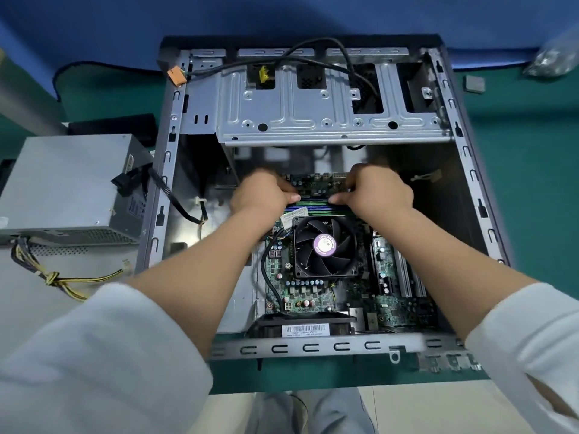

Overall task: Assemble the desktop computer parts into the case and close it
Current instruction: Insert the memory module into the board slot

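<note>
Your left hand (261,192) and right hand (377,191) are both curled down over the memory stick (313,200) at the far edge of the motherboard (316,296), fingers bent around its two ends just above the fan (326,245), and this is where things can go wrong: if you press harder on one end than the other, the stick may seat crooked and leave one latch unlocked; if its notch is turned the wrong way, forcing it could crack the slot or flex the board beneath. Your knuckles hide the latches, so you cannot confirm from here that they have caught. Mind also the loose black cable (185,211) hanging along the left inner wall, which could get trapped later under the power supply (72,186), now lying outside the case (479,183) on the desk (517,145) to your left, its yellow and black wires (62,278) trailing toward you. The case lies open on its side, grey metal, with the drive cage (329,104) empty at the far end and the board seemingly already seated on its floor. The stick shows as a thin green strip among blue slots
</note>
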Demonstrator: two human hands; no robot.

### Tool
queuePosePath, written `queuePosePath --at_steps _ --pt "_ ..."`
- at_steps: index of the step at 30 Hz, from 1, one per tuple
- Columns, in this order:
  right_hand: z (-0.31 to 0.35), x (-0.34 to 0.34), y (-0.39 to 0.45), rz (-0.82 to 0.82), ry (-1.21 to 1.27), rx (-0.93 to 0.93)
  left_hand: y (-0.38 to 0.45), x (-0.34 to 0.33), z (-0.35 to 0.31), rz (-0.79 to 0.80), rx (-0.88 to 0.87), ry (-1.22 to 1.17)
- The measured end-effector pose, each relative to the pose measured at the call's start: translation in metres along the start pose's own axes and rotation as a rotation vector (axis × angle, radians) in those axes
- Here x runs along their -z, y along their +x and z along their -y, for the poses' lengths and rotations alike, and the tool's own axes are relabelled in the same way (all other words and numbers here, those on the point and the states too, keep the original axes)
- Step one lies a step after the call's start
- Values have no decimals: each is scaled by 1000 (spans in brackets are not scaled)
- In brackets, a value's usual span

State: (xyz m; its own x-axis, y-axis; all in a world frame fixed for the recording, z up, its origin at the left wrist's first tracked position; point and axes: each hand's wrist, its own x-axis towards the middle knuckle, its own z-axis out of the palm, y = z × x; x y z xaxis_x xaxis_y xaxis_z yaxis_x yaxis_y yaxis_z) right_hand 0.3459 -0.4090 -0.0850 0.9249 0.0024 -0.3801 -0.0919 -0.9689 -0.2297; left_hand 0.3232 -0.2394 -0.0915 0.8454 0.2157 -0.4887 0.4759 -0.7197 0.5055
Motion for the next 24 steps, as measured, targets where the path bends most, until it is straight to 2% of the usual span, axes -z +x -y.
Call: queuePosePath --at_steps 2,3,6,11,15,24 --pt "-9 -1 -6 -34 49 -29 -10 -8 5 -154 -37 13" --pt "-14 -3 -8 -54 67 -46 -10 -11 8 -171 -51 -30" --pt "-21 -5 -7 -50 81 -96 -7 -7 16 -119 -44 -183" --pt "-16 -6 -2 -61 35 -139 0 1 20 -111 104 -256" --pt "-17 -8 -3 -58 22 -142 2 6 19 -40 197 -398" --pt "-18 -12 2 -78 31 -79 5 4 19 -112 212 -290"
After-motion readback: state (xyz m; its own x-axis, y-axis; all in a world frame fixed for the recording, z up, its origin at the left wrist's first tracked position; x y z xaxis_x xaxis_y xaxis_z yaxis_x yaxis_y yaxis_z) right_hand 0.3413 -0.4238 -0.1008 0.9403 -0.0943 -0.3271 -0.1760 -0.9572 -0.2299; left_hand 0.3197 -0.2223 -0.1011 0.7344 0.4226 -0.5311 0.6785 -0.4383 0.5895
